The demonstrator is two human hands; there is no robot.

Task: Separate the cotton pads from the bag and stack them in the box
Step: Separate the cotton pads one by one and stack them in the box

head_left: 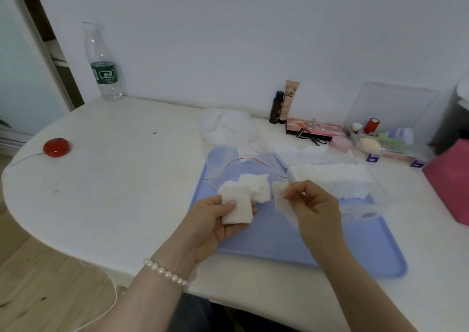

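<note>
My left hand [215, 221] holds a small stack of white cotton pads [236, 208] above the left part of a blue tray [279, 240], thumb pressed on top. My right hand [312, 209] pinches a single cotton pad [279, 194] between thumb and fingers, just right of the stack. More loose pads [257, 185] lie at the mouth of a clear zip bag [241, 164] with a red seal line. A clear plastic box [355, 199] on the tray's right holds a row of stacked pads [332, 179].
A red round object [56, 147] on a white cable lies at the table's left. A water bottle [104, 62] stands at the back. Cosmetics [286, 103], a palette [314, 128], a clear organiser [390, 128] and a pink box [451, 184] crowd the right.
</note>
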